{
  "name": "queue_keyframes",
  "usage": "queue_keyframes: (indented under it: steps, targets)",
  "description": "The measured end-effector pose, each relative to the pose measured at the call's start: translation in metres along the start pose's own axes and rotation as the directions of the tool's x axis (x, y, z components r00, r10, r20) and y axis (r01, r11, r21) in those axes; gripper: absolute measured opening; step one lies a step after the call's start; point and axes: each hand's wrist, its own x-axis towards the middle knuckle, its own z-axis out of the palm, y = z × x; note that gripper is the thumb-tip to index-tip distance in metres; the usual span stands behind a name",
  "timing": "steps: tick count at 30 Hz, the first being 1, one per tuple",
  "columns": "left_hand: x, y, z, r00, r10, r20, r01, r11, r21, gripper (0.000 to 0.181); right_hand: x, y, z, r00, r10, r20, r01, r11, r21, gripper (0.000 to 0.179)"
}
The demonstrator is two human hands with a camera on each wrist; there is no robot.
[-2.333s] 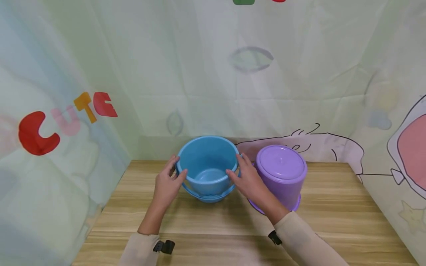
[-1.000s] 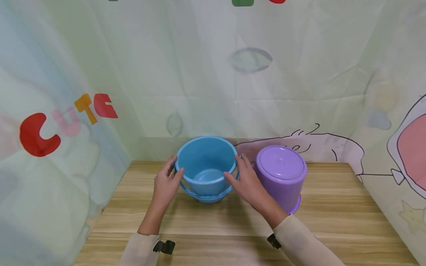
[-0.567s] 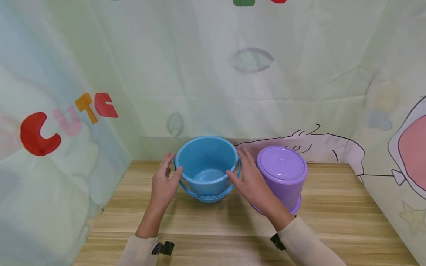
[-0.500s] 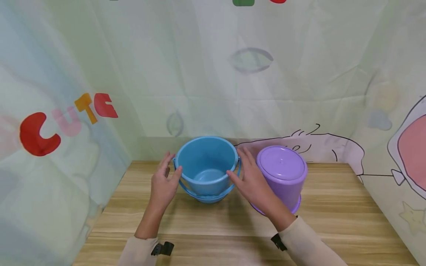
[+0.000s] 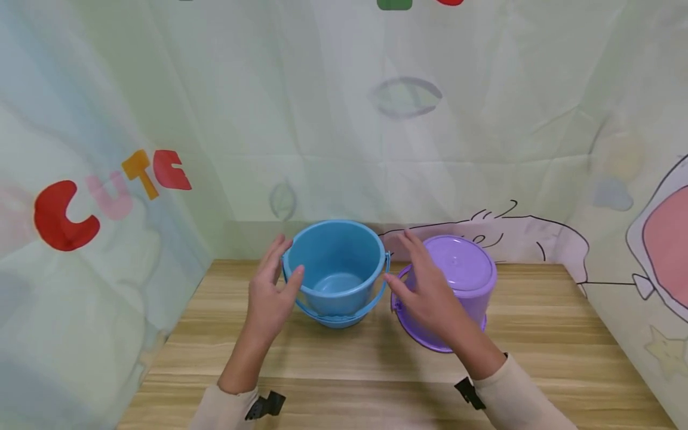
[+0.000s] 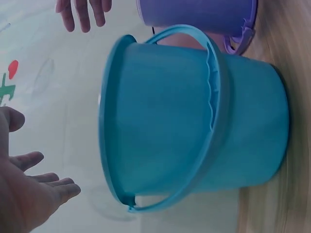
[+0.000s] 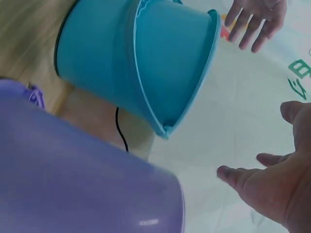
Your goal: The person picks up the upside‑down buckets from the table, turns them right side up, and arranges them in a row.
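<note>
Below, wood-grain table (image 5: 333, 364) bearing blue bucket (image 5: 337, 272); behind, pale printed backdrop (image 5: 333, 137).

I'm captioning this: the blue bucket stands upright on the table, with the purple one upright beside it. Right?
No: the purple bucket is upside down, as the head view shows. The blue bucket beside it does stand upright on the table.
</note>
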Motion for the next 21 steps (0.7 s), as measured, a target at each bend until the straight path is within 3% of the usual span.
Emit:
queue_keyframes:
  steps: [6, 13, 21]
  targets:
    - [-0.005, 0.013, 0.005, 0.995, 0.095, 0.018, -0.096, 0.995, 0.025, 0.055, -0.010, 0.010, -0.013, 0.994, -0.092, -0.058, 0.092, 0.996, -0.011, 0.078]
    - [-0.009, 0.018, 0.015, 0.981, 0.189, 0.032, -0.190, 0.981, 0.041, 0.059, -0.022, 0.030, -0.026, 0.978, -0.175, -0.117, 0.173, 0.985, -0.023, 0.080]
    - [-0.013, 0.024, 0.029, 0.971, 0.210, 0.115, -0.218, 0.974, 0.059, 0.062, -0.039, 0.051, -0.042, 0.954, -0.224, -0.197, 0.218, 0.974, -0.053, 0.084]
